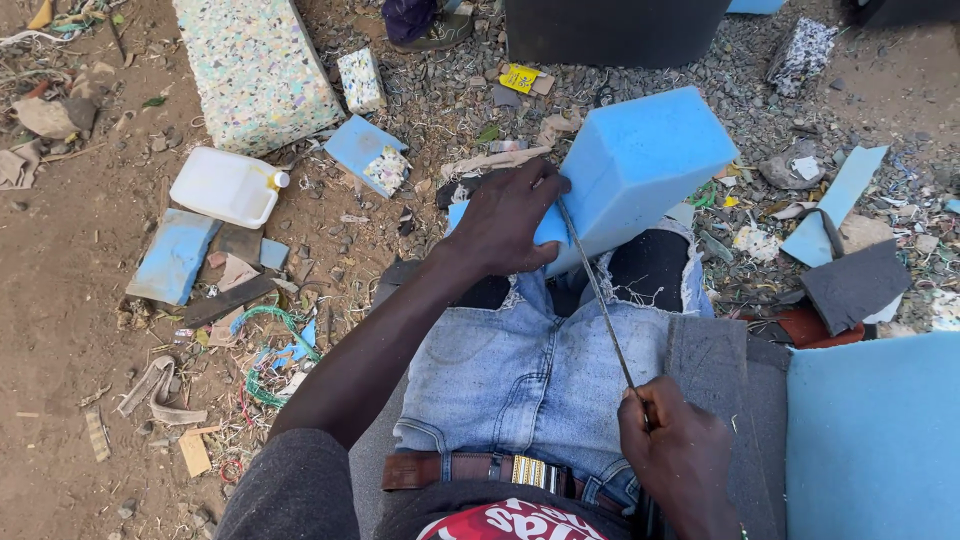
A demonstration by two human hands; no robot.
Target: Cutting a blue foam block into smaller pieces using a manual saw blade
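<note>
Hands both busy: your left hand is spread over the near end of the blue foam block, fingers clamped round its edge, pinning it on your knee. Your right hand is clenched round the handle end of a long thin blade; blade runs up & away from that fist, tip meeting the foam just beside your left fingers. Block sits tilted, far end raised, resting on your denim shorts.

Left of your left hand, well apart, on the dirt: white plastic jug, flat blue foam offcut, speckled foam slab beyond. Right of your right hand: big blue foam sheet, touching the grey pad you sit on. Scraps & gravel all around.
</note>
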